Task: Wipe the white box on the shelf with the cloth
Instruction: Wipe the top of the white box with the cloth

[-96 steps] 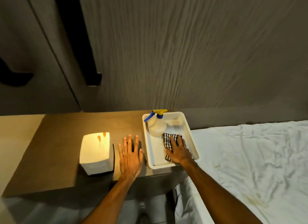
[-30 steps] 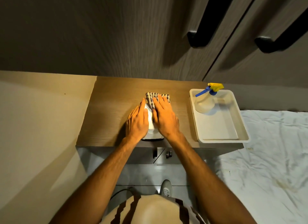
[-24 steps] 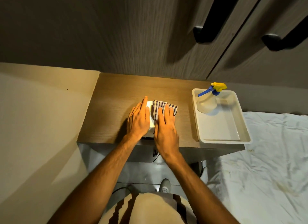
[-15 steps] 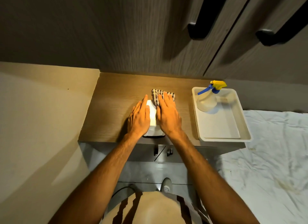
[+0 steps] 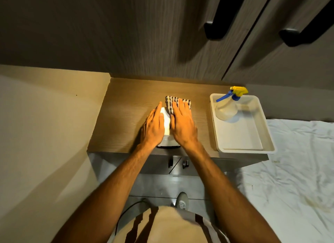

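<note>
The white box (image 5: 166, 124) stands near the front edge of the wooden shelf (image 5: 126, 116), mostly covered by both hands. My left hand (image 5: 152, 128) lies flat against the box's left side, steadying it. My right hand (image 5: 182, 124) presses the checked cloth (image 5: 178, 101) flat onto the top right of the box, with the cloth sticking out beyond the fingertips at the far side. Only a narrow strip of the box top and its front face show between the hands.
A white tray (image 5: 242, 134) sits on the right end of the shelf and holds a spray bottle (image 5: 226, 107) with a blue and yellow head. Dark cabinet doors with black handles (image 5: 216, 25) rise behind. A white-sheeted bed (image 5: 292, 170) lies to the right.
My right hand took the cloth out of the tray and laid it on the box. Over the last second it slid the cloth back and forth across the top, now at the far side.
</note>
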`<control>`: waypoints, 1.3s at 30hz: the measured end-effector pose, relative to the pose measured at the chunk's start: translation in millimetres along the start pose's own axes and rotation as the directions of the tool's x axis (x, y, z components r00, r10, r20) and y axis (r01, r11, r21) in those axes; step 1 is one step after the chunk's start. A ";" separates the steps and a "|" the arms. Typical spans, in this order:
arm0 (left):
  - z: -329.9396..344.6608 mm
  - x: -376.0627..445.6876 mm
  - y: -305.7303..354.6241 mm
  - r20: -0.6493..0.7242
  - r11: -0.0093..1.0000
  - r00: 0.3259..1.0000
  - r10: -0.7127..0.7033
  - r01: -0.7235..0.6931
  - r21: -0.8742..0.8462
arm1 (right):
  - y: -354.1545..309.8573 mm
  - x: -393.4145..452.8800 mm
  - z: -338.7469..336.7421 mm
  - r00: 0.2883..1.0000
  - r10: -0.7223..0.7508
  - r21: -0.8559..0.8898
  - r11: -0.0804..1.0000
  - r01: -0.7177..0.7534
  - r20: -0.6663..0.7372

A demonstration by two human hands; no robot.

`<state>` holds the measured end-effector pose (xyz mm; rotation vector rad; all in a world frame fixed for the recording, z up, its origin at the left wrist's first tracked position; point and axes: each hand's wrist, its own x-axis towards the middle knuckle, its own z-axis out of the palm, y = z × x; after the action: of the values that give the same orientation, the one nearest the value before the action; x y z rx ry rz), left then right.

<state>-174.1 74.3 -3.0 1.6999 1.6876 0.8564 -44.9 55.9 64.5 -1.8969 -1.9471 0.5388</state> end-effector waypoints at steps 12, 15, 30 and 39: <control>-4.6 0.4 3.2 0.043 0.999 0.999 -0.016 0.017 -0.041 | -13.8 -9.6 4.3 0.995 -0.089 -0.049 0.995 0.091 0.045; -1.5 1.2 1.4 0.059 1.000 0.998 -0.016 0.017 -0.018 | -8.6 -0.6 -2.0 1.000 -0.022 -0.003 1.000 0.022 0.014; -3.4 -1.8 5.1 0.034 0.988 0.999 -0.041 0.035 0.152 | -4.3 -12.8 4.0 0.988 0.144 0.143 0.981 -0.135 -0.059; -10.2 -2.0 9.5 0.077 0.982 0.996 -0.040 0.025 0.185 | -15.6 -32.5 14.0 0.996 -0.067 -0.026 0.998 0.065 -0.059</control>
<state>-176.2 71.8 10.6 1.7970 1.7807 0.6242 -64.5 22.8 60.6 -1.8344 -1.9787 0.4356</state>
